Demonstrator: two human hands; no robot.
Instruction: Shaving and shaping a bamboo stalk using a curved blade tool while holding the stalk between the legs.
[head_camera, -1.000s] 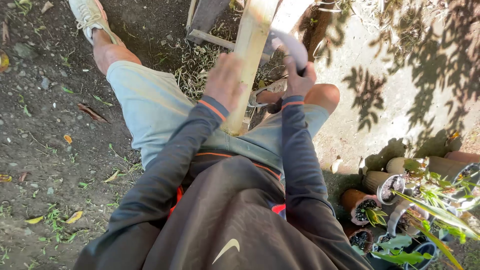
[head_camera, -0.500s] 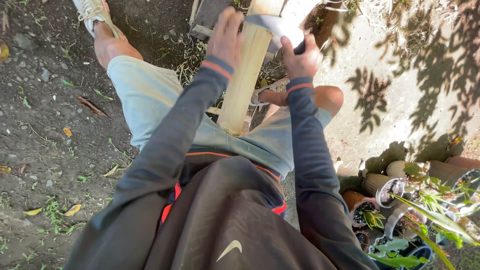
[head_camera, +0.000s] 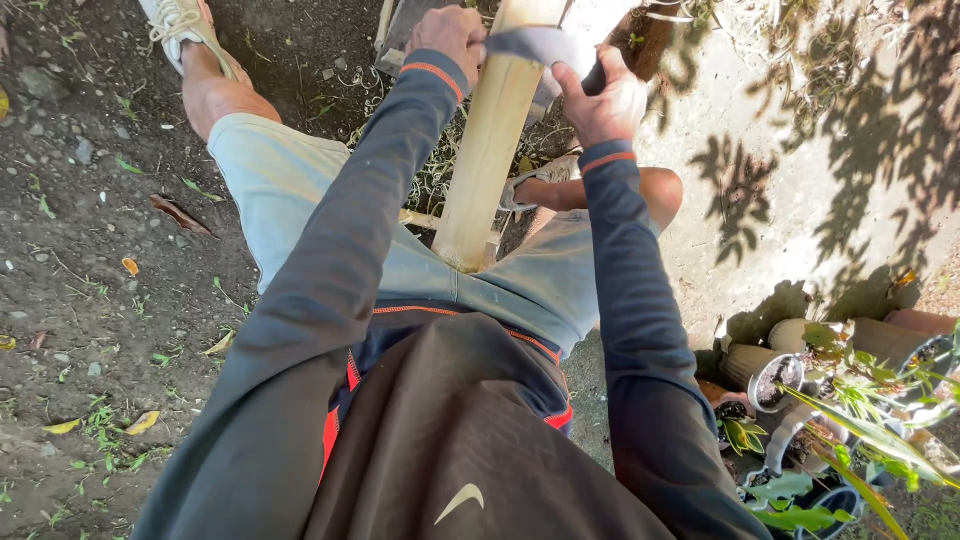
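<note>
Dusty dirt ground with dry leaves, our smooth pale bamboo pole leaning between our knees, our left hand and right hand both clamped on a grey blade lying across it, pots nearby.

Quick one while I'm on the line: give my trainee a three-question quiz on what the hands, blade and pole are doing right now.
1. True or false: both hands are on the blade that lies across the bamboo pole.
2. Which hand grips the dark handle end of the blade? A) left hand B) right hand C) neither
3. Fill in: the lower end of the pole rests between the person's ____.

Key
1. True: the left hand holds the far end of the blade and the right hand holds the handle end.
2. B
3. Legs; the pole's lower end sits at the pale shorts, beside the potted plants on the ground.
</note>
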